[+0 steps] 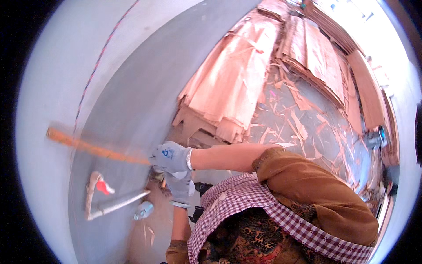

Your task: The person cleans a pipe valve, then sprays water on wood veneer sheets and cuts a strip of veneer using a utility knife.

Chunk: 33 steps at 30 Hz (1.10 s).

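Observation:
My right hand (172, 156), in a pale grey work glove with a blue mark, is closed around the near end of a long orange-brown wooden stick (101, 151). Motion blurs the stick, which points left across the grey wall. Just under it, my left hand (179, 188), gloved alike, presses close against the right hand. Its fingers look closed at the stick's end, though they are partly hidden. Below the hands lies something dark and small, too blurred to name.
A pale bent pipe (91, 198) with a red-and-white scrap (103, 187) is at the wall, near a clear plastic bottle (143, 210). Stacks of thin wood sheets (228, 79) stand ahead, another stack (314, 57) farther right. Wood scraps (299, 125) litter the floor.

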Tool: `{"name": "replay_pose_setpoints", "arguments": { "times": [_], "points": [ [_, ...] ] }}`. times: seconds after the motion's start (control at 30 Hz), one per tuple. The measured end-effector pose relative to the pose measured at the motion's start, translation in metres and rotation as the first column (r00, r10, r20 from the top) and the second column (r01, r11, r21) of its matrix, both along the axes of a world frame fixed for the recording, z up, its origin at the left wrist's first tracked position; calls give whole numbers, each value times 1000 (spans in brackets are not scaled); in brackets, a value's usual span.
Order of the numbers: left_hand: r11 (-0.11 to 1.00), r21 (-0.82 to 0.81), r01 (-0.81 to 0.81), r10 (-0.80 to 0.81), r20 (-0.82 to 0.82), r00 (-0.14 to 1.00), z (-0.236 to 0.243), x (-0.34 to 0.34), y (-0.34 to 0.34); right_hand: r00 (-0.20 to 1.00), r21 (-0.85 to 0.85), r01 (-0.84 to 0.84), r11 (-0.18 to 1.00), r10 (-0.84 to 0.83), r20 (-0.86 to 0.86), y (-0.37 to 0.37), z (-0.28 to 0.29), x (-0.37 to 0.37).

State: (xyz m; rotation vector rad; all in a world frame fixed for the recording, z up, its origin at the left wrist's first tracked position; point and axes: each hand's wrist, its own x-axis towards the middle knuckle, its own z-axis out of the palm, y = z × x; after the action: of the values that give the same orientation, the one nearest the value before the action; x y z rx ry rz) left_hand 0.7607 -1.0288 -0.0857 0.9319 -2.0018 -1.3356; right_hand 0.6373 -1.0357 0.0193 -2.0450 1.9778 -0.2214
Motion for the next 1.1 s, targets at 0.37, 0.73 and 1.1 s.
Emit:
{"name": "replay_pose_setpoints", "arguments": {
  "times": [0.37,0.73,1.1],
  "points": [
    [784,41,619,-620,30,784,50,-173,228,834,-101,494,864,-439,334,309,0,-158],
    [493,357,793,-840,-43,541,80,-265,326,8,30,811,584,-63,998,455,23,-218],
    [261,99,960,-961,-61,268,90,-378,319,797,-106,575,811,-525,298,499,75,-318]
  ]
}}
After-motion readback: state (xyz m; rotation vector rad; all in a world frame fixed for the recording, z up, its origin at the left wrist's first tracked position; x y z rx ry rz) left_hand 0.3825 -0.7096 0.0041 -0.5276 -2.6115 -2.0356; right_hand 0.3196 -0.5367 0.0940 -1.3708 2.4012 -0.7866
